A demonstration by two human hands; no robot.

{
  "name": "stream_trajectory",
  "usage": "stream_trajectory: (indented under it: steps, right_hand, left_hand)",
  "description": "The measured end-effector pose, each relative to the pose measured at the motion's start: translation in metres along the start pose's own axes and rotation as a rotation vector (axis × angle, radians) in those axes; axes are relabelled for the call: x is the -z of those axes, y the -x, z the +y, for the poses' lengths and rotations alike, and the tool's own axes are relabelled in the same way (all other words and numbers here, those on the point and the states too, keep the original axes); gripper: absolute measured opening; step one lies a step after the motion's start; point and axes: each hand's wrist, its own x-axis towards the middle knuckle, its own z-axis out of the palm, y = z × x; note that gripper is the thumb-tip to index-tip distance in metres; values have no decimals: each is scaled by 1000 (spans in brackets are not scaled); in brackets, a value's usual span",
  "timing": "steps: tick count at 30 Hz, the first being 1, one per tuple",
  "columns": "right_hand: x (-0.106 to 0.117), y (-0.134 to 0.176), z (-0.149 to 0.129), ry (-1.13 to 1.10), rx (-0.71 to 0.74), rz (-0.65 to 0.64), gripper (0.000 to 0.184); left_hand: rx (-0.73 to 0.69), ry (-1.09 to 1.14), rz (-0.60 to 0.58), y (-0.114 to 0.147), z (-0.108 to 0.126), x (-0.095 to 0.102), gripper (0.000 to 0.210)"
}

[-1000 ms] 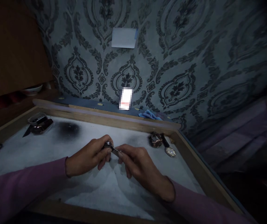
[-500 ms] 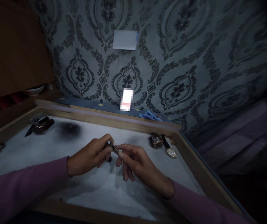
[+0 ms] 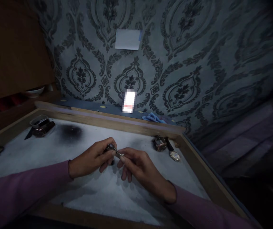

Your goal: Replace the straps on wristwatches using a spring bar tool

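Observation:
In the head view my left hand [image 3: 97, 159] is closed around a small dark, shiny wristwatch [image 3: 111, 147], tilted between thumb and fingers. A bit of what looks like its dark strap shows beneath the fingers. My right hand [image 3: 138, 165] pinches a thin metal tool [image 3: 118, 153] between thumb and forefinger, its other fingers loosely curled. The tool's far end meets the edge of the watch; its exact kind is too small to make out. Both hands are held above the white sheet [image 3: 98, 200].
A wooden frame [image 3: 112, 121] borders the sheet. At right lie a dark watch [image 3: 160, 143] and a gold-toned watch [image 3: 174, 156]. Another dark watch [image 3: 43, 128] sits by a clear dish [image 3: 38, 120] at left. Behind are a blue cloth [image 3: 154, 117] and a lit phone-like screen [image 3: 129, 101].
The watch has turned slightly in my left hand, and the right hand has shifted a little with the tool. Items around the sheet stay put.

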Motion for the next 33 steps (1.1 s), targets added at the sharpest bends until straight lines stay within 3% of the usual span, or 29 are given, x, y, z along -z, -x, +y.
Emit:
stream_trajectory:
  steps: [5, 10, 15, 24, 33]
  right_hand:
    - [-1, 0, 3, 23, 31, 7, 32]
    - [1, 1, 0, 169, 74, 26, 17]
    - [2, 3, -7, 258, 87, 39, 21]
    - [4, 1, -5, 531, 262, 171, 17]
    - [-3, 3, -2, 288, 150, 24, 25]
  left_hand:
    - [17, 10, 8, -1, 2, -1, 23]
    - [33, -7, -4, -1, 3, -1, 20]
    - [33, -60, -4, 1, 6, -4, 18]
    - [28, -75, 6, 1, 8, -5, 16]
    - [12, -46, 16, 1, 7, -5, 17]
